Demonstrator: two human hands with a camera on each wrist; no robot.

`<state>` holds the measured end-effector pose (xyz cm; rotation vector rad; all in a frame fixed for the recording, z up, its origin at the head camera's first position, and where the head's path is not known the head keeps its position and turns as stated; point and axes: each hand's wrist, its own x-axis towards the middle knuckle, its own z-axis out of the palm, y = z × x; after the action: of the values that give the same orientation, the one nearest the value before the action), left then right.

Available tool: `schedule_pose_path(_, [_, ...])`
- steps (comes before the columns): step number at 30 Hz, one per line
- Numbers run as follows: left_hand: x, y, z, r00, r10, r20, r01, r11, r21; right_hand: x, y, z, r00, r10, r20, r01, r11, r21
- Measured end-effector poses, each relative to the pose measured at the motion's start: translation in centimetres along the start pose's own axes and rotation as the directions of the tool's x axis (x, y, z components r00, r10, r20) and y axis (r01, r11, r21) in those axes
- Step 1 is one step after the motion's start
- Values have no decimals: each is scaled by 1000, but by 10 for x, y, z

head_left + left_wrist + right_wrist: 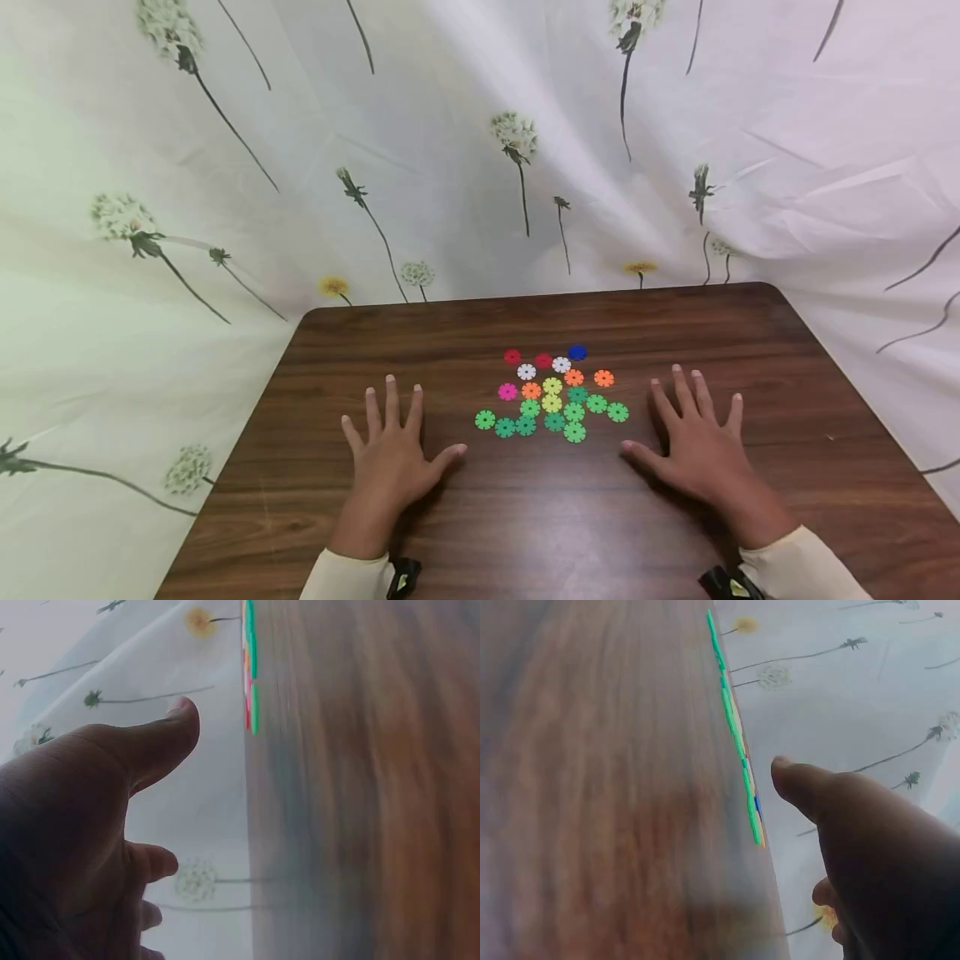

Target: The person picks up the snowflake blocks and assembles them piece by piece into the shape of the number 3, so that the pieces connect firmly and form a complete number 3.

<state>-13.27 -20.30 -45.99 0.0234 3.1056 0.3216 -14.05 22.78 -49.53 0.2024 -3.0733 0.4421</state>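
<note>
My left hand [393,462] is palm down with fingers spread, left of a group of notched plastic discs. On the other side, my right hand [701,446] lies the same way, holding nothing. Between them the discs lie flat in a loose cluster: a blue disc [577,352] at the back, red discs [543,360], white discs [527,372], orange discs [603,378], a pink disc [507,392], yellow discs [552,386] and several green discs [574,432] toward the front. The left thumb [161,739] and the right thumb [806,784] point inward, apart from the discs.
The brown wood-grain table [525,525] has rounded back corners. A white cloth [450,192] printed with dandelions hangs behind it and along both sides. Dark bands with cream sleeves [348,575] are at both wrists.
</note>
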Motion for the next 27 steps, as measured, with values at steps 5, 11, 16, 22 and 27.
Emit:
schedule_pose_path(5, [14,11,5,996,65,-58,-65,998,-5,8,-6,2,1000,-13,-25,13,1000,16])
schedule_pose_path(11, [32,19,16,985,151,-80,-152,988,-8,18,-15,9,994,-63,-89,62,998,-11])
schedule_pose_path(16, [45,18,30,967,239,-92,-253,946,-201,25,-20,14,979,-143,-146,141,990,-23])
schedule_pose_path(22, [55,10,47,942,320,-100,-332,852,-404,33,-29,16,975,-166,-146,161,986,-41])
schedule_pose_path(27, [55,12,50,936,340,-89,-345,842,-416,35,-34,18,981,-148,-128,144,989,-35])
